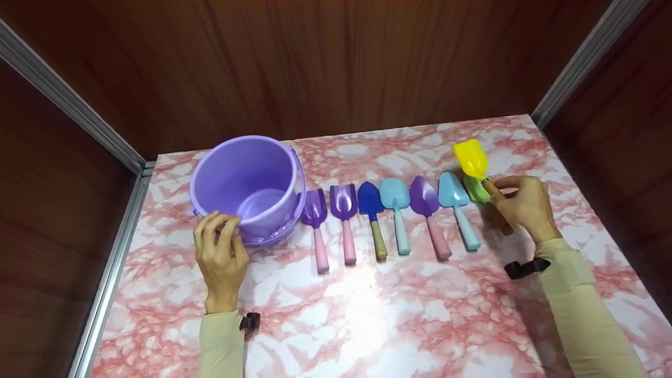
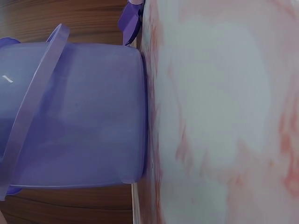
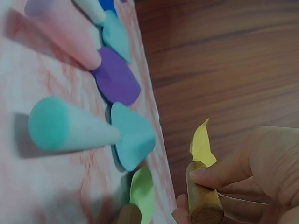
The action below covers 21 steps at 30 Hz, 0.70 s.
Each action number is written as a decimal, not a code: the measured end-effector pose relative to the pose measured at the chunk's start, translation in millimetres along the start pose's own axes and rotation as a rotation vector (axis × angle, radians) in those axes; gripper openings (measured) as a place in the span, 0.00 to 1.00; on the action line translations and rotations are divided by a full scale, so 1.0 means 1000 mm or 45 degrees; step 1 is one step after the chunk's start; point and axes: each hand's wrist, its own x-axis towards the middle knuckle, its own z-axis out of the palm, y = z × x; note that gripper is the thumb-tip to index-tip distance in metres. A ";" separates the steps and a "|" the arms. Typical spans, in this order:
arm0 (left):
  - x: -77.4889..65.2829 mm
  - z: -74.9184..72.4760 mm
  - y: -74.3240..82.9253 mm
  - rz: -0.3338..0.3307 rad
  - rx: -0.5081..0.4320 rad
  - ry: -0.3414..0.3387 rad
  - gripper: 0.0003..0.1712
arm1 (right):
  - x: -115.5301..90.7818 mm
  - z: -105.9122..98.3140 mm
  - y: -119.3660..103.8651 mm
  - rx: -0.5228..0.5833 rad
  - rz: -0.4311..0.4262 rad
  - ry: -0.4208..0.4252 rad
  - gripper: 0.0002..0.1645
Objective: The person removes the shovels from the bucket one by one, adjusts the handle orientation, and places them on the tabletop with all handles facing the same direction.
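Observation:
My right hand (image 1: 525,205) pinches the wooden handle of a yellow toy shovel (image 1: 471,158), raised above the table with its blade pointing away. In the right wrist view, thumb and fingers close round that handle (image 3: 204,200). Partly hidden beneath it, a green shovel (image 1: 475,188) with a brown handle lies on the table. At the left, my left hand (image 1: 221,252) holds the near rim of a purple bucket (image 1: 247,178), fingers bent over the edge. The bucket stands upright, its handle (image 1: 300,178) hanging down on the right side.
Between bucket and right hand lies a row of small shovels: two purple scoops (image 1: 344,202) with pink handles, a blue spade (image 1: 370,198), a light blue shovel (image 1: 395,193), a purple trowel (image 1: 424,195) and a light blue trowel (image 1: 452,189). Wooden walls (image 1: 336,68) border the marbled table (image 1: 294,325).

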 end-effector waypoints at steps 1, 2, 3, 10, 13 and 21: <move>0.000 0.000 0.000 -0.002 -0.002 0.003 0.11 | 0.000 -0.001 0.002 -0.004 0.010 0.002 0.21; 0.000 0.000 0.000 -0.004 -0.004 0.005 0.11 | 0.000 -0.001 0.004 -0.009 0.013 0.013 0.21; 0.000 0.000 0.000 -0.005 -0.007 0.007 0.10 | 0.000 -0.001 0.006 -0.014 0.013 0.024 0.22; 0.001 0.001 0.001 -0.005 -0.020 -0.001 0.10 | -0.003 -0.004 0.025 -0.022 0.049 0.041 0.25; 0.002 0.001 0.001 -0.007 -0.018 -0.008 0.12 | -0.004 -0.006 0.034 -0.026 0.069 0.040 0.26; 0.000 -0.001 0.000 -0.022 -0.019 -0.008 0.09 | -0.001 -0.008 0.052 -0.049 0.130 0.040 0.27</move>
